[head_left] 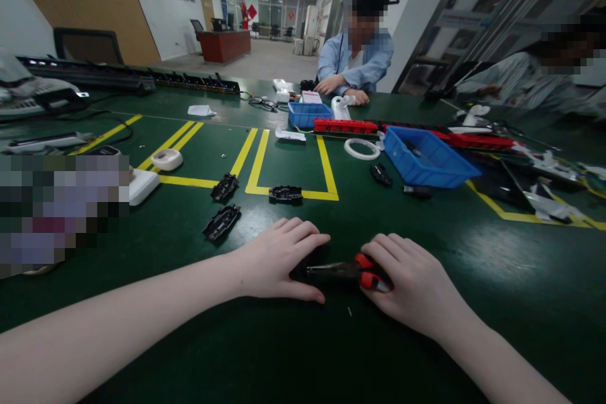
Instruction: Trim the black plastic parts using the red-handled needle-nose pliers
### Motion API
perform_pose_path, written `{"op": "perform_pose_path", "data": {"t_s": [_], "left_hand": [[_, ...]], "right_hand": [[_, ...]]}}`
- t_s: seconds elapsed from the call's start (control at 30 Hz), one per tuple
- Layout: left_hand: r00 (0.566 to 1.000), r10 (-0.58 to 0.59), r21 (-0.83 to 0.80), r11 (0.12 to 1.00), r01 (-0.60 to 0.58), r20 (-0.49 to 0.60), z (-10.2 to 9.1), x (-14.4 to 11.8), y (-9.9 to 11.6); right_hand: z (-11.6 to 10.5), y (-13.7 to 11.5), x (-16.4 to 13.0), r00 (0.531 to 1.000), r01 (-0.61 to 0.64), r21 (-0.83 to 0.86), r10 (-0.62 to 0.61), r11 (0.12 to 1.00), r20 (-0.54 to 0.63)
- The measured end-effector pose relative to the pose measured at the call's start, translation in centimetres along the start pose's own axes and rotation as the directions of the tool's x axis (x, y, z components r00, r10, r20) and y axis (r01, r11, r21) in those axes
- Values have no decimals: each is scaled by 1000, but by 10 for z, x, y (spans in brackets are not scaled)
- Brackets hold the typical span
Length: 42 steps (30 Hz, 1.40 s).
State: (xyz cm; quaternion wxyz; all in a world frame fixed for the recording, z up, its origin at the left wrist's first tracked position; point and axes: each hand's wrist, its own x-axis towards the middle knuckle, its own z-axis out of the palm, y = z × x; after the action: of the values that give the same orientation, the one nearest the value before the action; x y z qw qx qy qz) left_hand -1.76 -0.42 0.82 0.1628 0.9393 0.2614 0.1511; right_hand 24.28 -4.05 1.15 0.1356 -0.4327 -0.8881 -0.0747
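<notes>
My left hand [279, 259] lies palm down on the green table [303, 341], fingers curled over a small black part that is mostly hidden beneath it. My right hand [407, 281] grips the red handles of a pair of pliers [345, 271], whose dark jaws point left toward the covered part. Several loose black plastic parts lie ahead: one [221, 222] at the near left, another [224, 187] behind it, a third [285, 194] on a yellow line.
A blue bin [428, 158] stands at the right, a smaller blue bin [305, 115] further back, with red strips [345, 126] and a white ring [362, 149] between. White cases [166, 159] sit left. Two other people work at the far side.
</notes>
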Motion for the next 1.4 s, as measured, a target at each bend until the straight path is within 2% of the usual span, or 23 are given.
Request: {"op": "perform_pose_path", "data": {"t_s": [0.43,0.7,1.1,1.4], "left_hand": [[997,39,-6,999,-40,-70,2,-2,0],[999,22,-65,998,-25,-40,0,-4,3],[999,-8,-118,993,3,-42,0,-3,2],[997,33,-29,999,-35,-67,5,-3,0]], "right_hand": [[1,-8,-2,1000,-18,17,19,1000,-19],[3,-10,-1,1000,17,19,-17,1000,-13],[10,-6,0,997,-1,101,9,995,-76],[9,-5,0,990,41,122,-23,992,-142]]}}
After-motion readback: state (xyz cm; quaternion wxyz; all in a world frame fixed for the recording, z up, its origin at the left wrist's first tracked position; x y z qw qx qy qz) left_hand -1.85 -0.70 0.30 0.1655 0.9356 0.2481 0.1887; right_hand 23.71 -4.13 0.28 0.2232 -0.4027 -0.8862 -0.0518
